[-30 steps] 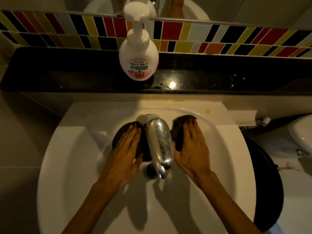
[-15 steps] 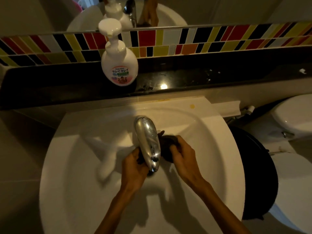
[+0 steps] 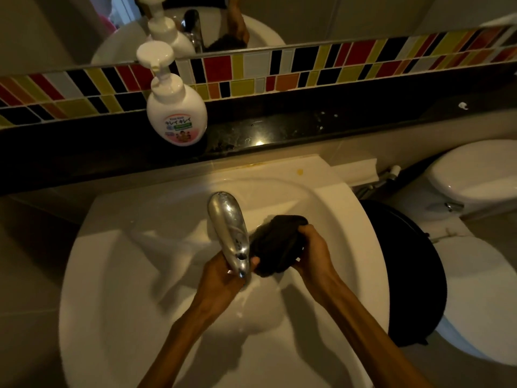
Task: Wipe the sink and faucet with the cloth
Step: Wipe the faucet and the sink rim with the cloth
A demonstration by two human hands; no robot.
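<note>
A white round sink [image 3: 117,275] fills the lower middle of the head view. Its chrome faucet [image 3: 228,225] reaches out over the bowl. A dark cloth [image 3: 275,245] is bunched up just right of the spout. My right hand [image 3: 312,253] grips the cloth's right side. My left hand [image 3: 221,278] sits under the spout tip and pinches the cloth's lower left end; its fingers are partly hidden by the faucet.
A white pump soap bottle [image 3: 176,110] stands on the black ledge [image 3: 307,124] behind the sink, under coloured tiles and a mirror. A black round bin [image 3: 405,270] and a white toilet [image 3: 472,175] stand to the right.
Both hands left the cloth's flat spread behind the faucet and gathered it into a bunch at the right of the spout. The camera has tilted left and back.
</note>
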